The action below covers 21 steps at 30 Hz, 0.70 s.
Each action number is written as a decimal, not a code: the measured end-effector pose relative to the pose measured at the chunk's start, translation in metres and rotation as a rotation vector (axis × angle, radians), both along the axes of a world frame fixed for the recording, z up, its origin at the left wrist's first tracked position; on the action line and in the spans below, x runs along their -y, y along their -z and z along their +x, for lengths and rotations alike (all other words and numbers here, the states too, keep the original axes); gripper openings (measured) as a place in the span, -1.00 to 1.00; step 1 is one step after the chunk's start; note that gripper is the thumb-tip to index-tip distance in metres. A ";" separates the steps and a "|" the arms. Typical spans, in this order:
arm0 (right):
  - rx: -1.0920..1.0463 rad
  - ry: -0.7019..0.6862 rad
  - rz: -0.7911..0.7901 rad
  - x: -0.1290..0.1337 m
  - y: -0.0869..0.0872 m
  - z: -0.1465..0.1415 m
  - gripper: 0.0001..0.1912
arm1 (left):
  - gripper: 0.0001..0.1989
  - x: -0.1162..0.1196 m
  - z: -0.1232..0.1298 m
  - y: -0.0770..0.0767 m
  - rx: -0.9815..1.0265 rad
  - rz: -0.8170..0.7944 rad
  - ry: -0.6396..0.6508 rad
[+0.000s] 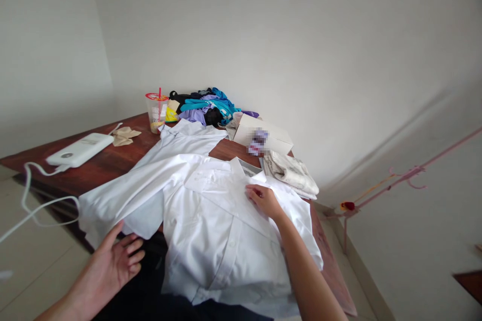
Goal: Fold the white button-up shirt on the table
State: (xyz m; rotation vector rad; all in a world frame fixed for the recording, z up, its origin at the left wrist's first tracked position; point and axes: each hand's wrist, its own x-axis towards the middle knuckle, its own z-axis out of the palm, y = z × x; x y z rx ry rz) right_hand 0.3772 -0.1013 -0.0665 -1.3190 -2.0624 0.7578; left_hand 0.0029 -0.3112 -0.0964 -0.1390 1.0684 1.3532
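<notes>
**Two flat hands on a white shirt**

Head view, the only one. A white shirt [222,230] lies spread over the near end of the table [113,160], front up, its hem hanging over the near edge. The right hand [263,199] is on the shirt's chest just below the collar, fingers flat and loosely together, gripping nothing; a pinning press, by the look of it, to keep the cloth from sliding. The left hand [113,261] is open, fingers spread, at the lower edge of the shirt's sleeve [120,205], touching or just under it; I can't quite tell which from this angle.

Beyond the shirt, a second white garment [184,143] lies flat. Left of the shirt sits a white device [80,149] with its cord trailing off the table edge. Behind the shirt, a plastic cup [156,110] with a red straw holds a pale remnant at the bottom. Right of the cup, a heap of clothes [209,105]. Just beyond the shirt's collar, a white box [263,136], its contents hidden, and beside it a folded cloth [289,173].
</notes>
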 end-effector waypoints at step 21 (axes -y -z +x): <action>0.002 0.020 0.006 -0.004 0.005 0.003 -0.55 | -0.75 -0.020 -0.059 -0.035 -0.348 0.118 -0.097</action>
